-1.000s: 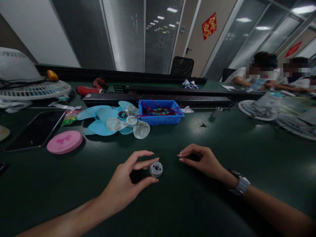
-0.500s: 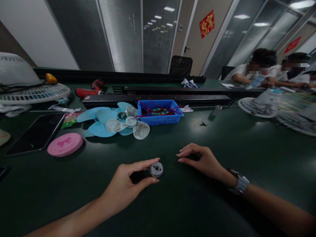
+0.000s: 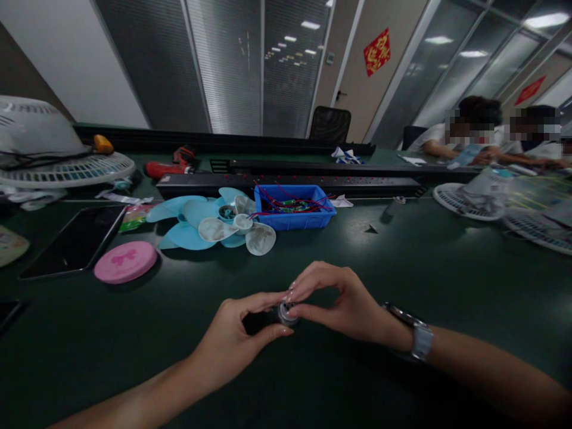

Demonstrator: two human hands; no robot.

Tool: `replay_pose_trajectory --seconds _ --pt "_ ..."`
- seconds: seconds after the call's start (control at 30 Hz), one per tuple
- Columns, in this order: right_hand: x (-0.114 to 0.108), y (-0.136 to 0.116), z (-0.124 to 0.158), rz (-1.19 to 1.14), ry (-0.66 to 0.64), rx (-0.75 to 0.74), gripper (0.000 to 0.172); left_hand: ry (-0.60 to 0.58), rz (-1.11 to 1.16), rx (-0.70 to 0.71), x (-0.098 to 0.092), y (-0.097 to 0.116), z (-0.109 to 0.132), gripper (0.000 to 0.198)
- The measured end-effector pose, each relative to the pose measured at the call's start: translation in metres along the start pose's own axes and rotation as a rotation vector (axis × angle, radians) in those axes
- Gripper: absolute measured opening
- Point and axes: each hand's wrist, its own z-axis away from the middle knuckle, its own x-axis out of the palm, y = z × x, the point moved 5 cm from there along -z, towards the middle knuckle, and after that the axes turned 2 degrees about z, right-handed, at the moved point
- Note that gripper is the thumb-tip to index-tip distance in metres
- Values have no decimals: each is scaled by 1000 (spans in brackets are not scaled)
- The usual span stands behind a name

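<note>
A small round silver motor [image 3: 286,311] sits low over the dark green table [image 3: 402,268], near its front middle. My left hand [image 3: 232,342] pinches it between thumb and forefinger from the left. My right hand [image 3: 339,304], with a watch on the wrist, closes its fingertips on the motor's top and right side. Both hands meet at the motor, which is mostly hidden by the fingers.
Behind the hands lie light blue and clear fan blades [image 3: 210,223] and a blue bin [image 3: 292,208] of red-wired parts. A pink disc [image 3: 126,262] and a dark tablet [image 3: 75,238] lie at left. Fan grilles [image 3: 67,170] stand at both sides. Two people sit at far right.
My right hand has moved left from the table and closed its fingertips on the motor. My left hand keeps its pinch in the same place.
</note>
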Motion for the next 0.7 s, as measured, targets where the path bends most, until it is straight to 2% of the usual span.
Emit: replay_pose_trajectory --seconds 0.43,0.7 --pt "-2 6 5 -22 31 -14 20 -30 25 -10 2 -1 1 41" --pt "9 2 1 -21 -7 -1 17 -21 -1 17 1 0 2 35"
